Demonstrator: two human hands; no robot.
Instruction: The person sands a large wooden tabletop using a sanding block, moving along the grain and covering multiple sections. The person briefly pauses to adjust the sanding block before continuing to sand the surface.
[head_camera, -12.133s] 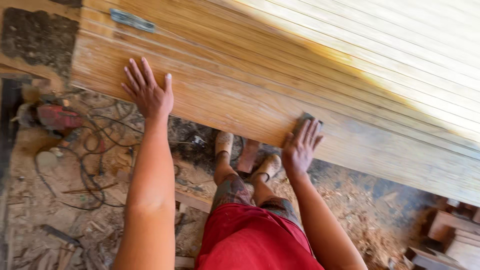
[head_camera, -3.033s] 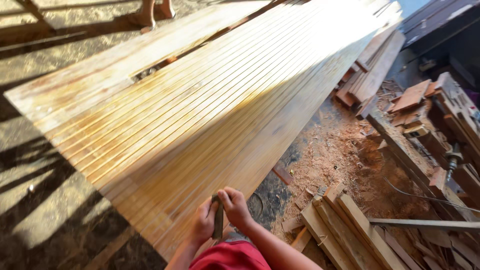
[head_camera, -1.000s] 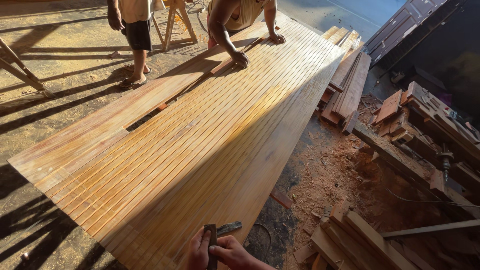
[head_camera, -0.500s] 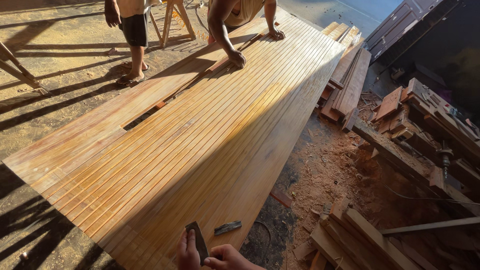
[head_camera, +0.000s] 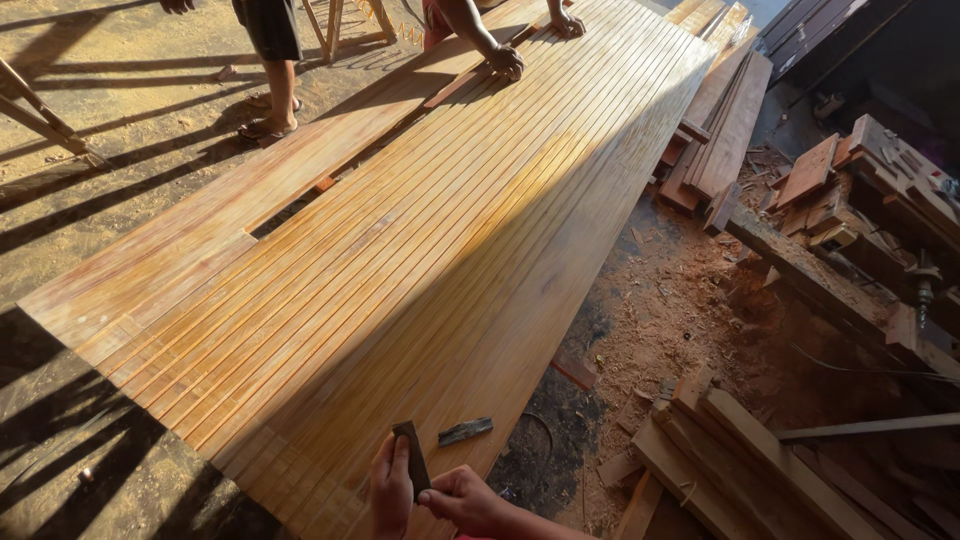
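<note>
A long panel of glued wooden strips (head_camera: 430, 230) stretches away from me, lit by sunlight. At its near edge my left hand (head_camera: 390, 490) and my right hand (head_camera: 468, 500) together grip a small dark flat scraper (head_camera: 411, 458), held upright on the wood. A second flat dark metal piece (head_camera: 465, 431) lies on the panel just right of my hands. At the far end another person's hands (head_camera: 508, 62) press on the panel.
A second person's legs (head_camera: 272, 60) stand at the far left on the dirt floor. Stacked planks (head_camera: 725, 120) and offcuts (head_camera: 850, 190) lie to the right, with sawdust (head_camera: 690, 310) on the ground. Loose boards (head_camera: 740, 460) sit near my right side.
My hands have tilted and lifted the scraper at the panel's near edge. The view has shifted slightly closer; the others stay at the far end.
</note>
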